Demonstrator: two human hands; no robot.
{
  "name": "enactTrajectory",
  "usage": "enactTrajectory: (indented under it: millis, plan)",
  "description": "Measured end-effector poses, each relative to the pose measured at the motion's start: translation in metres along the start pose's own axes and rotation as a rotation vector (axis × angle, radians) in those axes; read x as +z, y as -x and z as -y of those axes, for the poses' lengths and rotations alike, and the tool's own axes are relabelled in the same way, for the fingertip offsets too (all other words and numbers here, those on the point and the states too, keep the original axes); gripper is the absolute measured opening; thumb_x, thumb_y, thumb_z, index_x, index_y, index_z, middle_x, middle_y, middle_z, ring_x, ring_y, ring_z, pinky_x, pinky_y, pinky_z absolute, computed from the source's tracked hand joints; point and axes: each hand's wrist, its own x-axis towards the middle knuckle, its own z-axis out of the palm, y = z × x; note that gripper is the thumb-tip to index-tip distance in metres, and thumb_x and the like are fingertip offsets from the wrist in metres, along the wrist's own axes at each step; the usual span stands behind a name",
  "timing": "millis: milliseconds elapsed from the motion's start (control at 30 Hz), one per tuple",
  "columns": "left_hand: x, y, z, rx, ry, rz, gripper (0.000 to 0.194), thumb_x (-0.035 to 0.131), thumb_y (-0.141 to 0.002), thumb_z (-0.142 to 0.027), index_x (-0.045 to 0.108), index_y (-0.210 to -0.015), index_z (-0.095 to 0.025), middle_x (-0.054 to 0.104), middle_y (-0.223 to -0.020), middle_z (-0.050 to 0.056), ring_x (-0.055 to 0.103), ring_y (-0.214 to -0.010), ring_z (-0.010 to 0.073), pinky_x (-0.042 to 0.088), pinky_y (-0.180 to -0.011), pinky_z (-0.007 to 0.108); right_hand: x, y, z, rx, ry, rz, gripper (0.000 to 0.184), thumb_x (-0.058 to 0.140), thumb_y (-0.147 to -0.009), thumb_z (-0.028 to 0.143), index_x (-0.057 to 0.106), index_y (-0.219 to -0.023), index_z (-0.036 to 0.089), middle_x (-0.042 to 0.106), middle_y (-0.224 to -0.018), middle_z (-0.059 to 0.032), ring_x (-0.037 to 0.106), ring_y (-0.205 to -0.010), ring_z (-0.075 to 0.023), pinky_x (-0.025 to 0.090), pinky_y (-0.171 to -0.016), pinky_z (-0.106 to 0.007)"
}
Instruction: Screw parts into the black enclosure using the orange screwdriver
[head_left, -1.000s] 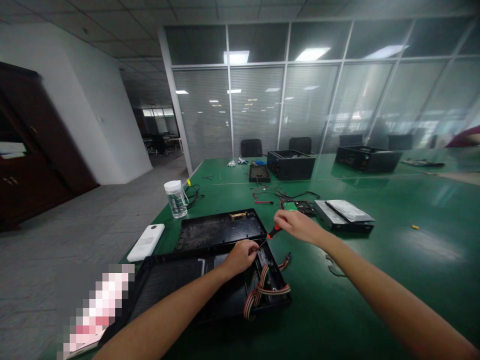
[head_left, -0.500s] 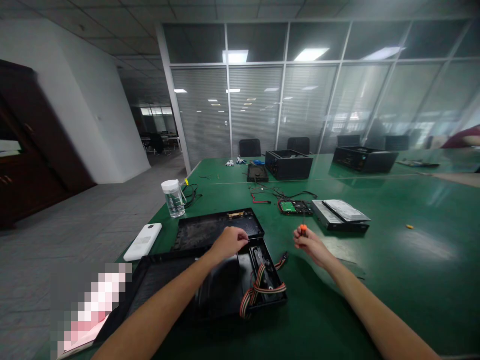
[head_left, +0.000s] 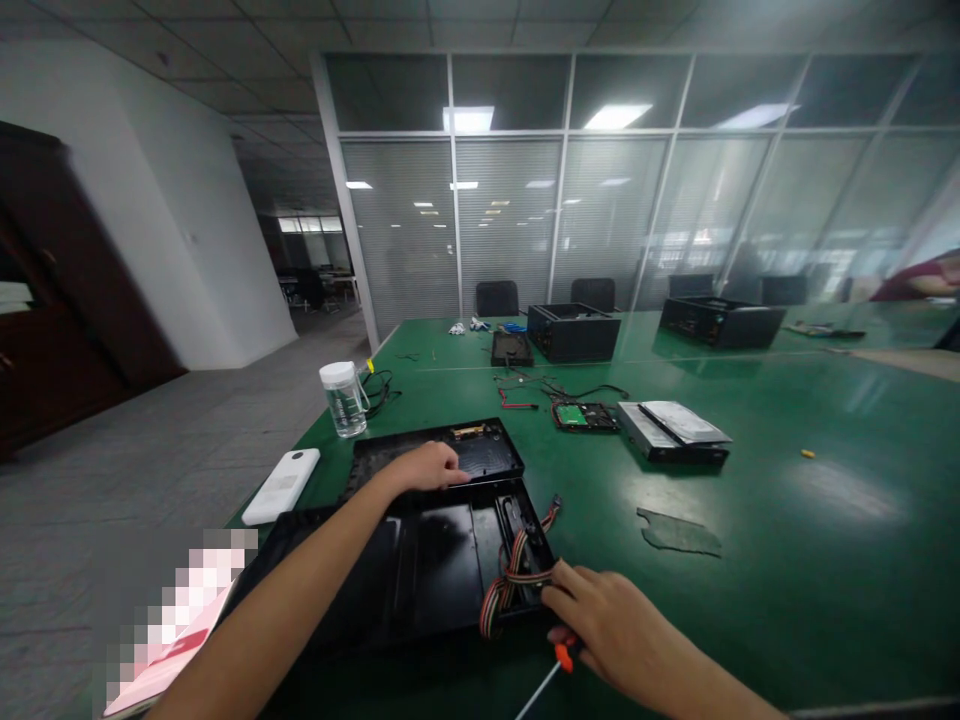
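A black metal case (head_left: 431, 560) lies opened on the table, its two shallow halves side by side; the farther half (head_left: 480, 458) carries a brass-coloured strip. My left hand (head_left: 427, 467) is closed at the rim where the halves meet, fingers curled and thumb along the edge. In my right hand (head_left: 611, 620) is a screwdriver (head_left: 562, 657) with an orange handle, its shaft pointing down and left. That hand's fingertips touch the near right corner of the case, beside a striped ribbon cable (head_left: 517, 575) that hangs over the side.
Left of the case are a white power bank (head_left: 283, 486) and a clear water bottle (head_left: 346, 402). Farther back lie a green circuit-board drive (head_left: 585, 416) and a silver-black drive box (head_left: 675, 434). A thin grey sheet (head_left: 679, 533) rests at right. Black computer cases (head_left: 574, 332) stand behind.
My right hand has come down and left to the case corner, with the screwdriver now pointing downward. My left hand has shifted slightly left along the rim.
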Motion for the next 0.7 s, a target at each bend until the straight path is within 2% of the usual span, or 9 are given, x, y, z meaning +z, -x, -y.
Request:
enactTrajectory:
  millis: [67,100,200,267,400,467,567,700]
  plan:
    - [-0.004,-0.005,0.006,0.024,0.008,-0.099,0.032,0.049,-0.080,-0.045,0.062,-0.076,-0.016,0.063,-0.069,0.001,0.055,-0.061,0.0118,0.036,-0.054,0.019,0.008,0.012,-0.001,0.013,0.038,0.010,0.026,0.057,-0.067,0.013,0.054,-0.091,0.021,0.057,-0.105,-0.0068,0.058,-0.080,-0.0211,0.042,-0.060,-0.030]
    - [-0.003,-0.007,0.010,0.029,0.002,-0.113,0.030,0.051,-0.079,-0.044,0.062,-0.080,-0.016,0.063,-0.072,0.001,0.055,-0.064,0.0120,0.036,-0.056,0.019,0.011,0.018,-0.003,0.002,0.038,0.017,0.024,0.057,-0.067,0.012,0.054,-0.089,0.022,0.058,-0.103,-0.0058,0.058,-0.079,-0.0208,0.042,-0.060,-0.030]
    - [0.008,-0.008,0.024,0.009,-0.033,0.021,0.024,0.061,-0.072,-0.038,0.062,-0.085,-0.018,0.063,-0.077,0.000,0.055,-0.066,0.0124,0.036,-0.057,0.018,0.012,0.038,-0.008,-0.016,-0.018,0.012,0.018,0.052,-0.071,0.008,0.053,-0.083,0.022,0.061,-0.089,-0.0029,0.057,-0.077,-0.0189,0.041,-0.062,-0.029]
    - [0.017,-0.007,0.030,0.030,-0.087,0.087,0.021,0.068,-0.066,-0.032,0.062,-0.082,-0.019,0.062,-0.077,-0.001,0.055,-0.068,0.0130,0.036,-0.058,0.018,0.011,0.049,-0.010,0.020,-0.058,-0.013,0.018,0.048,-0.074,0.007,0.053,-0.082,0.022,0.061,-0.085,-0.0025,0.057,-0.076,-0.0177,0.041,-0.063,-0.029]
    - [0.019,-0.004,0.029,0.169,-0.238,0.001,0.011,0.068,-0.066,-0.022,0.059,-0.071,-0.020,0.061,-0.075,-0.001,0.055,-0.075,0.0158,0.037,-0.066,0.021,0.011,0.053,-0.017,0.107,-0.084,-0.031,0.016,0.046,-0.077,0.007,0.053,-0.079,0.021,0.060,-0.086,-0.0030,0.056,-0.077,-0.0178,0.041,-0.064,-0.030]
    - [0.008,0.000,0.022,0.225,-0.296,-0.031,0.010,0.068,-0.068,-0.021,0.057,-0.069,-0.020,0.060,-0.074,0.000,0.055,-0.076,0.0168,0.036,-0.069,0.022,0.011,0.047,-0.023,0.129,-0.098,-0.039,0.015,0.045,-0.078,0.008,0.053,-0.080,0.021,0.060,-0.089,-0.0035,0.056,-0.081,-0.0183,0.042,-0.067,-0.031]
    - [-0.021,0.016,0.005,0.267,-0.321,-0.046,0.012,0.066,-0.072,-0.027,0.057,-0.071,-0.020,0.058,-0.073,0.000,0.053,-0.074,0.0166,0.034,-0.068,0.022,0.009,0.027,-0.034,0.135,-0.123,-0.046,0.017,0.046,-0.078,0.009,0.056,-0.085,0.021,0.060,-0.094,-0.0044,0.056,-0.085,-0.0179,0.043,-0.072,-0.030]
    - [-0.057,0.060,-0.028,0.301,-0.312,-0.055,0.017,0.062,-0.076,-0.035,0.057,-0.072,-0.019,0.056,-0.070,-0.001,0.052,-0.072,0.0154,0.033,-0.067,0.022,0.009,-0.014,-0.053,0.114,-0.049,-0.022,0.023,0.046,-0.078,0.009,0.058,-0.095,0.019,0.061,-0.099,-0.0064,0.056,-0.091,-0.0189,0.044,-0.078,-0.031]
